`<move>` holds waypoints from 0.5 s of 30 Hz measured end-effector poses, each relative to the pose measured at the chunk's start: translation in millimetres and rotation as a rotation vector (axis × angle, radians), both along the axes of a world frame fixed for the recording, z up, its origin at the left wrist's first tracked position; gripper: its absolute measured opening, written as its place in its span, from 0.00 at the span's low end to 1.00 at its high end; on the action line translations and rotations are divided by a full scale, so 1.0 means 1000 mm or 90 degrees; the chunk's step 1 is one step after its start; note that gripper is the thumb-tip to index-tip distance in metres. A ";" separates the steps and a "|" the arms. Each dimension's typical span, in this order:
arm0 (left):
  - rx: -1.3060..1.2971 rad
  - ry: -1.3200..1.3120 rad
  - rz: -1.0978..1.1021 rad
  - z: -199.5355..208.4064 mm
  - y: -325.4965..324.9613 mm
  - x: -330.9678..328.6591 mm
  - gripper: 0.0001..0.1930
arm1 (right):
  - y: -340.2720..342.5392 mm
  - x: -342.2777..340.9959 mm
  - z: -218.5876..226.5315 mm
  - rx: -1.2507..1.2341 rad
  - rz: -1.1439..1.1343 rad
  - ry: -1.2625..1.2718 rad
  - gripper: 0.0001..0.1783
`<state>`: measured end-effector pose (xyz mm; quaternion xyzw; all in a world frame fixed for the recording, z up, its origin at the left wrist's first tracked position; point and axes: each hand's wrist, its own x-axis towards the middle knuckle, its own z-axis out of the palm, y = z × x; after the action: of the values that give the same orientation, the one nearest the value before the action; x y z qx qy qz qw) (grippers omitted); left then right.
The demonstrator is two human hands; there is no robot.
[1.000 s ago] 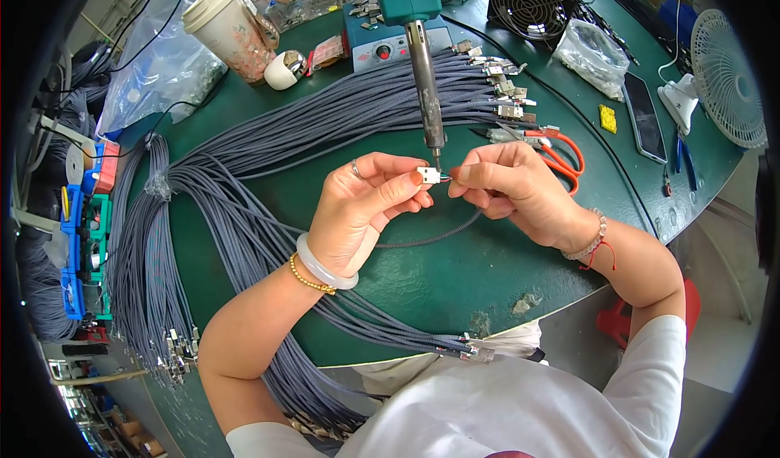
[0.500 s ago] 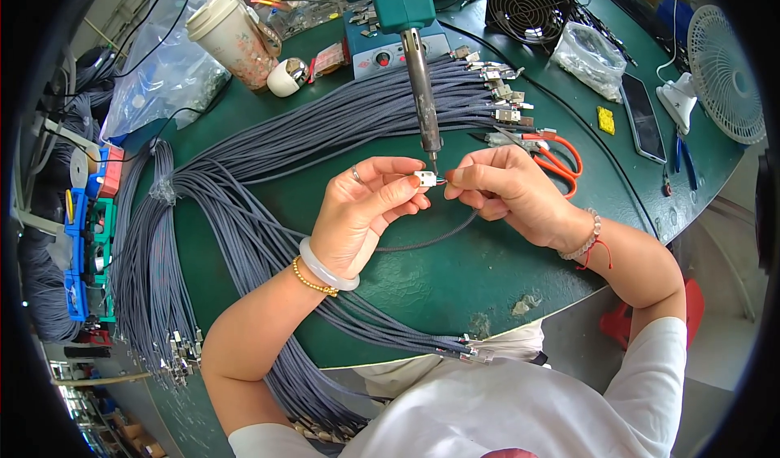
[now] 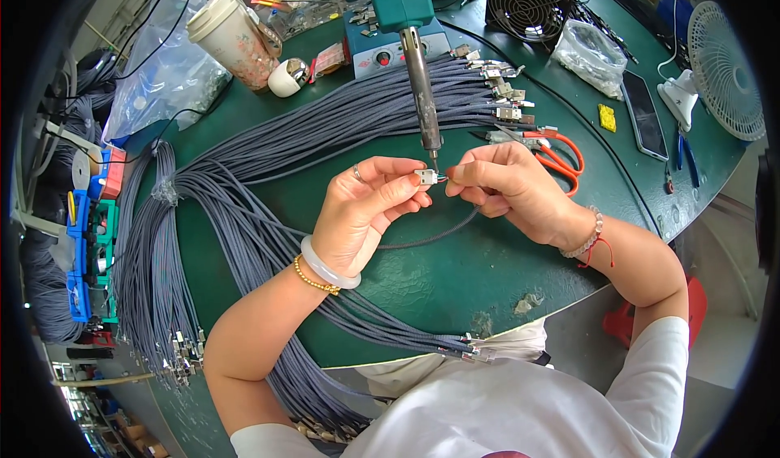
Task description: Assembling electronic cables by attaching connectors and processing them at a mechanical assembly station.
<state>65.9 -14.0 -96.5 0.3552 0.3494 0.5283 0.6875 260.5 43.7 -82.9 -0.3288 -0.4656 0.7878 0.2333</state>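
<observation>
Between its thumb and fingers my left hand point(image 3: 361, 202) pinches a small silver USB plug point(image 3: 426, 177). My right hand point(image 3: 512, 183) is closed on the end of a grey braided cable point(image 3: 435, 236), whose thin coloured wires point(image 3: 442, 179) meet the back of the plug. From above, a soldering iron point(image 3: 421, 92) points down, its narrow tip at the joint between plug and wires; whether it touches cannot be made out. The cable end itself is mostly hidden by my right fingers.
Bundles of grey braided cables point(image 3: 325, 117) with metal plugs spread across the green table. Orange-handled scissors point(image 3: 561, 162) lie just behind my right hand. Farther right are a phone point(image 3: 643, 115), blue pliers point(image 3: 689, 162) and a white fan point(image 3: 725, 72). A lidded cup point(image 3: 234, 40) stands back left.
Both hands hold nearly the same pose at the iron's tip. The plug and wires have shifted only very slightly; the grips are unchanged.
</observation>
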 end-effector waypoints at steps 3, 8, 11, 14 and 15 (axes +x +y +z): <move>0.002 -0.006 -0.004 -0.001 0.000 0.001 0.09 | -0.001 0.001 0.000 0.004 -0.004 0.004 0.09; 0.002 -0.019 -0.004 -0.003 0.000 0.002 0.09 | -0.001 0.001 0.000 0.001 -0.009 0.000 0.08; -0.002 -0.020 -0.004 -0.004 0.001 0.002 0.09 | 0.000 0.002 0.000 0.000 -0.006 -0.001 0.08; -0.004 -0.019 -0.006 -0.004 0.003 0.001 0.10 | 0.002 0.002 -0.001 0.005 0.002 0.003 0.11; -0.004 -0.018 -0.007 -0.003 0.004 0.001 0.10 | 0.002 0.003 -0.001 0.008 0.007 0.005 0.12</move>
<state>67.0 -10.4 -99.9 0.3476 0.3392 0.5282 0.6965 263.0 45.7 -83.9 -0.3221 -0.4711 0.7874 0.2330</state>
